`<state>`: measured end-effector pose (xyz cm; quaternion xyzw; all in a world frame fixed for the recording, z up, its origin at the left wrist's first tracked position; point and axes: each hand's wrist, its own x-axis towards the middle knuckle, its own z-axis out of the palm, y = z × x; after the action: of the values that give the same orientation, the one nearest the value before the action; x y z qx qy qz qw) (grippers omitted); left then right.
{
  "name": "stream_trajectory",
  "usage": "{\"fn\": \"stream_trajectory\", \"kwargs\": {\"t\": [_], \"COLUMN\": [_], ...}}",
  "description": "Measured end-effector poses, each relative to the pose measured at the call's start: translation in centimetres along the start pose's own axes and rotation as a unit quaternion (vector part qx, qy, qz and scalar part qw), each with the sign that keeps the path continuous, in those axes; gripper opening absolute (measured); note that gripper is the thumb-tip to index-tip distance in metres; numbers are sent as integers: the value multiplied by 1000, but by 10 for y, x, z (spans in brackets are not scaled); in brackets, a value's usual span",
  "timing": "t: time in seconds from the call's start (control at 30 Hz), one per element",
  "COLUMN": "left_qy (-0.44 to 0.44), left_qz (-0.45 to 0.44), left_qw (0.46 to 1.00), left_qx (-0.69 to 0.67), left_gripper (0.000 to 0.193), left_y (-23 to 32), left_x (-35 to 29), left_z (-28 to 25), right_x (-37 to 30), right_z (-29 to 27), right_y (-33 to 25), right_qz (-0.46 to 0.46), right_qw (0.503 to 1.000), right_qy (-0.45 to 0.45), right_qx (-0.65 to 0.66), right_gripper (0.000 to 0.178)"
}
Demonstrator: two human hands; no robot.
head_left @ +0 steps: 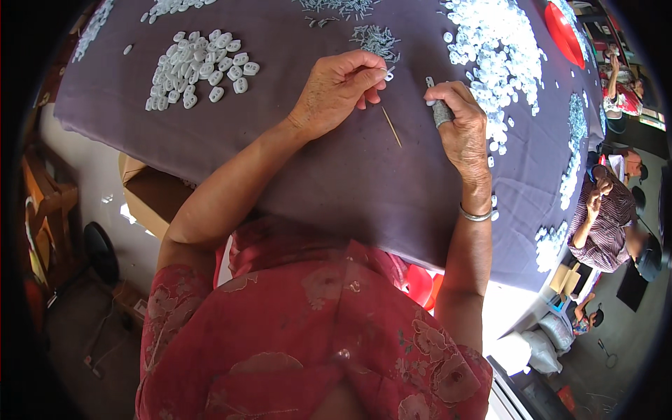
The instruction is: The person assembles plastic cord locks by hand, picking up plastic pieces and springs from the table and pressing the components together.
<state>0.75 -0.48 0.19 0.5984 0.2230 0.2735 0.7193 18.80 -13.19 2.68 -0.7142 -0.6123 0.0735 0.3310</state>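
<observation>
My left hand (343,87) pinches a small white plastic piece (390,74) between thumb and forefinger, above the dark tablecloth. Across from it, my right hand (460,122) is closed with a small white oval piece (430,82) at its fingertips. A grey wrap (441,113) covers one finger of that hand. Below my left fingers is a thin wooden stick (392,127); I cannot tell whether it touches the hand or just lies on the cloth. Just beyond my left hand sits a small heap of grey pins (376,42).
White oval pieces (199,61) are heaped at the left. A larger white pile (493,49) spreads at the right, near a red bowl (565,33). More grey pins (339,7) lie at the far edge. A cardboard box (150,192) stands below the table's left edge. Other people sit at the right.
</observation>
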Motion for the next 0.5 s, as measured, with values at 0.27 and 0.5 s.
{"fn": "stream_trajectory", "kwargs": {"t": [0.27,0.5], "left_qy": [0,-1], "left_qz": [-2,-6], "left_qw": [1000,1000], "left_qx": [5,16], "left_gripper": [19,19], "left_y": [1,2], "left_x": [0,-1], "left_z": [0,0], "right_x": [-10,-15], "right_z": [-7,-10], "right_y": [7,5], "right_qz": [-80,27], "right_qw": [995,998], "right_qy": [-30,61], "right_qx": [-57,13], "right_gripper": [41,31]}}
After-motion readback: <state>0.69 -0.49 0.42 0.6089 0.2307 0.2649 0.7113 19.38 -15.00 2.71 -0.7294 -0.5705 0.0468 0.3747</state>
